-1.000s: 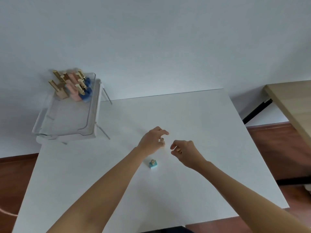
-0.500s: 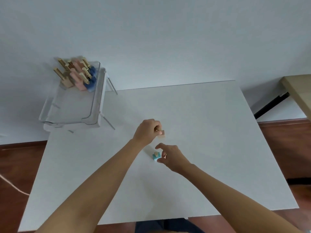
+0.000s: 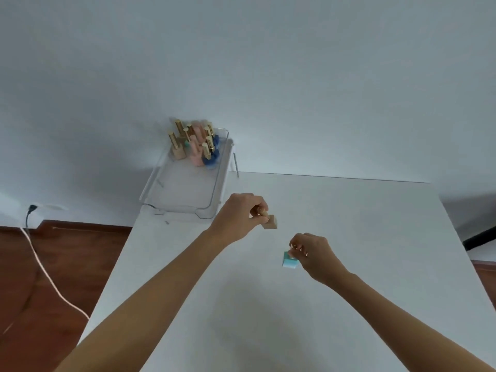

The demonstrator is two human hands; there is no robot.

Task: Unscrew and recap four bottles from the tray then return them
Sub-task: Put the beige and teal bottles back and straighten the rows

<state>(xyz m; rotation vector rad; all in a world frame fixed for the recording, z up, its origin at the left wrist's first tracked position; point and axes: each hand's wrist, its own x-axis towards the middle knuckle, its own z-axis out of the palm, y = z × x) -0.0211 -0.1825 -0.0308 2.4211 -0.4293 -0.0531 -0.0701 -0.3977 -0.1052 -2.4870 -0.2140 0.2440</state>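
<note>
Beige bottle (image 3: 270, 223) hanging below left grip (image 3: 241, 216) (cap hidden), teal bottle (image 3: 290, 260) under right grip (image 3: 311, 251)

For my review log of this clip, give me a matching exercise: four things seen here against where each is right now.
Things:
1. beige bottle
2. teal bottle
3. clear tray
4. cable

Places:
A. on the wooden floor
B. at the table's far left corner, bottles grouped at its far end
C. in the left hand
D. in the right hand

Pairs: 1-C, 2-D, 3-B, 4-A
</note>
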